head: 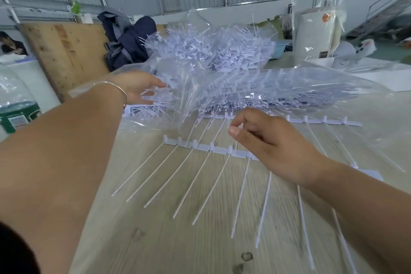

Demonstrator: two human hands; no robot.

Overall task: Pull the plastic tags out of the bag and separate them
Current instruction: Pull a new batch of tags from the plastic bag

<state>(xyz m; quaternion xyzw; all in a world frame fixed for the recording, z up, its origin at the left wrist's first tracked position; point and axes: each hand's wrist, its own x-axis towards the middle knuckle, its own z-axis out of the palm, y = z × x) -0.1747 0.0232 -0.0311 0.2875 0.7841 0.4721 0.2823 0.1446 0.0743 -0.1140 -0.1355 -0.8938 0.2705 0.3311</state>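
Observation:
A clear plastic bag (278, 87) full of white plastic tags lies across the middle of the wooden table (169, 240). My left hand (138, 89) reaches into the bag's open left end, fingers spread among the tags. A strip of joined tags (200, 147) with long thin stems fans out on the table in front of the bag. My right hand (273, 140) hovers over that strip's right part with fingers loosely curled, thumb and forefinger apart, holding nothing that I can see. A second strip (320, 120) pokes out from under the bag.
A second heap of tags in clear plastic (213, 49) sits behind the bag. A dark backpack (126, 42) and a wooden board (66, 55) stand at the back left. A bottle with a green label (15, 100) is at the left edge.

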